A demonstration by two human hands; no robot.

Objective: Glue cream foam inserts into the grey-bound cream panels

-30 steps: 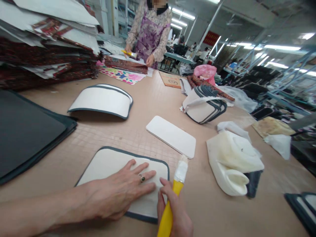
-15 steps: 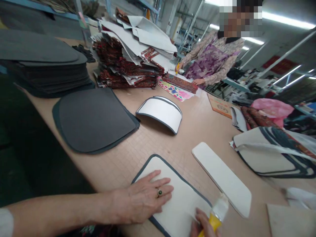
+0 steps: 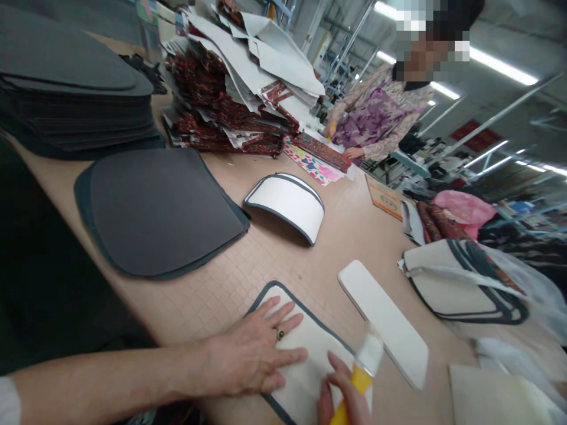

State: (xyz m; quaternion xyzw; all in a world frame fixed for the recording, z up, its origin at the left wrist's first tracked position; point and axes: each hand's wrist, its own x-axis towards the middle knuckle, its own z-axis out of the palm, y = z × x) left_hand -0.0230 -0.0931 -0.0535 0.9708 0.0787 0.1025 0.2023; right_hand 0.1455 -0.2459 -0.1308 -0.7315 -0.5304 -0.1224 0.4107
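Note:
My left hand [image 3: 257, 351], with a ring on one finger, lies flat with fingers spread on a cream panel with grey piping [image 3: 305, 360] at the table's near edge. At the bottom of the view my right hand [image 3: 343, 395] grips the yellow handle of a brush [image 3: 363, 372]; its whitish bristles hover blurred over the panel's right side. A plain white rounded board [image 3: 383, 321] lies just right of the panel.
A dark grey pad [image 3: 155, 209] and a stack of them [image 3: 71, 100] sit at the left. A curved white piece [image 3: 287, 203] stands mid-table. Patterned sheets [image 3: 239, 88] are piled behind. A person in a purple apron [image 3: 376, 121] works at the far end. Finished pieces [image 3: 465, 283] lie right.
The view has swung left, bringing the grey pads and the paper pile into sight. My left hand stays flat on the panel; the brush has shifted slightly over its right side.

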